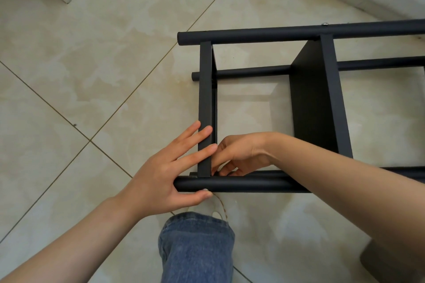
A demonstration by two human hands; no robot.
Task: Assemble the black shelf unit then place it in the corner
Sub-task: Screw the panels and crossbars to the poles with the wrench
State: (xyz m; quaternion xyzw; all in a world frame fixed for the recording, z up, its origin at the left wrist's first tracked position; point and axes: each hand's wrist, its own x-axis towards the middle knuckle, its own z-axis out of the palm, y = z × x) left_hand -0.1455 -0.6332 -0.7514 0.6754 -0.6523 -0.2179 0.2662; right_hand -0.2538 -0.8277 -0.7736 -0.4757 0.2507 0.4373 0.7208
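Black shelf unit lies on its side on the tiled floor, its right part cut off by the frame edge. At its near corner the left hand is spread flat. Its straight fingers lie across the lower end of the end panel, the palm is against the tip of the near tube, and the thumb stretches beneath it, just beside a silver screw head.

From the right, the right hand reaches over that tube, wrist bent, fingers curled down into the corner where panel meets tube. Those fingertips are partly hidden there, so whether they pinch anything cannot be told. A jeans leg stands below the tube, covering most of a pale shoe. A dark blurred shape at the lower right is too unclear to identify.
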